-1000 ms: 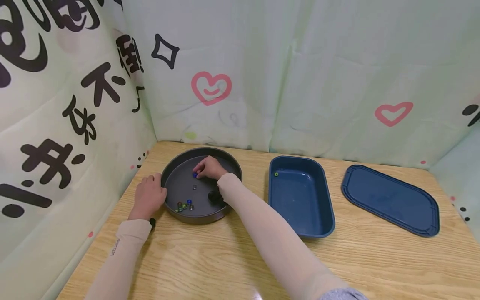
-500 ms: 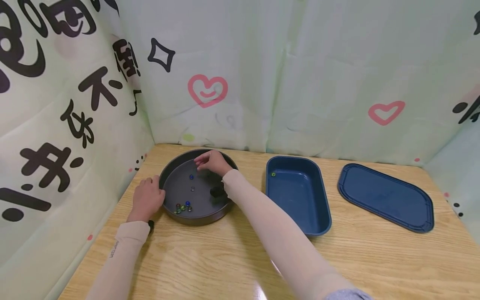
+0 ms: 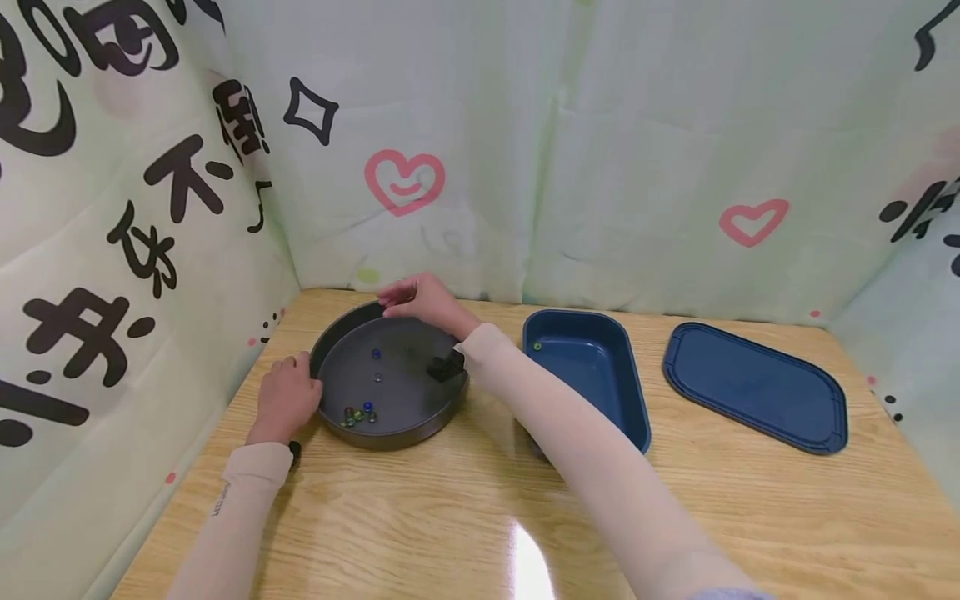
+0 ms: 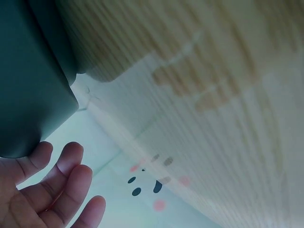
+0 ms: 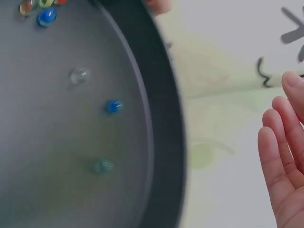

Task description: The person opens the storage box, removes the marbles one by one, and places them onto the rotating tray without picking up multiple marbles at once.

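Note:
My left hand (image 3: 285,398) touches the left outer side of a round dark pan (image 3: 405,437), its fingers loosely spread; in the left wrist view a fingertip meets the pan's wall (image 4: 28,85). Over the pan's far rim hovers my right hand (image 3: 427,300), with relaxed fingers and nothing held. Glass marbles lie in the pan: a blue marble (image 5: 114,106), a clear marble (image 5: 80,75) and a greenish marble (image 5: 103,166) sit apart. Several more, among them another blue marble (image 3: 368,407), cluster near the pan's front left.
A deep blue rectangular container (image 3: 577,379) stands right of the pan, with one green marble (image 3: 537,345) at its far left; my right forearm covers its near part. Farther right lies a blue lid (image 3: 753,387) on the wooden table (image 3: 420,517). Printed curtains (image 3: 637,167) enclose the back and sides.
My right hand has let go of a blue marble, leaving it on the pan's floor, and has risen toward the far rim. The left hand stays at the pan's side. The head view has shifted slightly.

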### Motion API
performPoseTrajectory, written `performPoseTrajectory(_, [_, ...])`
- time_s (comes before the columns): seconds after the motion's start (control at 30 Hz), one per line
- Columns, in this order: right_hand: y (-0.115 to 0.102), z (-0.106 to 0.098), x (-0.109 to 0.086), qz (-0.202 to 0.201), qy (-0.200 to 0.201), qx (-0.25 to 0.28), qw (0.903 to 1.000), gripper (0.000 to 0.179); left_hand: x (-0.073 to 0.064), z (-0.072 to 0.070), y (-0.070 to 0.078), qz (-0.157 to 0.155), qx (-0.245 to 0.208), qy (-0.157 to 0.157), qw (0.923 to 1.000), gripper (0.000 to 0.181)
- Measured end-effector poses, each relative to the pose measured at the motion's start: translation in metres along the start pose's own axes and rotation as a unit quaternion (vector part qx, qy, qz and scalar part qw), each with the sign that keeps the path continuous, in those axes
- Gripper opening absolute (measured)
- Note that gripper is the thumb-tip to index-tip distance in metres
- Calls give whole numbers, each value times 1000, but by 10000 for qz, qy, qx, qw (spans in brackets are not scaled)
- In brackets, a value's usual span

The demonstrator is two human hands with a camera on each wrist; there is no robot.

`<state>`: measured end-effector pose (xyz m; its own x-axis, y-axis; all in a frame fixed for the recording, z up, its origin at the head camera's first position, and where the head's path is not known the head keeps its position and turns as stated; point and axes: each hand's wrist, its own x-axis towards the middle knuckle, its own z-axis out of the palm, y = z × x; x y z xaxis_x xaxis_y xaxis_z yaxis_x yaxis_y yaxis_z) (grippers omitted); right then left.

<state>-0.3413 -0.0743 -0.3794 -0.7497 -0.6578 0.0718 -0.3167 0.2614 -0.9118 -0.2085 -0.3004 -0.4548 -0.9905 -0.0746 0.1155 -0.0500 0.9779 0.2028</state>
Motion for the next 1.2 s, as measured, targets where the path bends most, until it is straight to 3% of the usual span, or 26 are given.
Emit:
performPoseTrajectory(0.27, [-30,-25,-26,-366,-99,-159,9992,38,0,-3,0,0,-46,86,10000,36])
performPoseTrajectory(0.63, [-32,-71,-78,-414,292,62,9987,36,-1,-4,1,30,-60,181,9998,36])
performPoseTrajectory(0.97, [7,-117,-116,140,970,-37,9952,32,-1,-1,2,1,-108,158,9998,38])
performPoseTrajectory(1.2, [47,-132,-134,679,1252,-310,9893,31,-3,-1,4,-15,-145,80,9999,39])
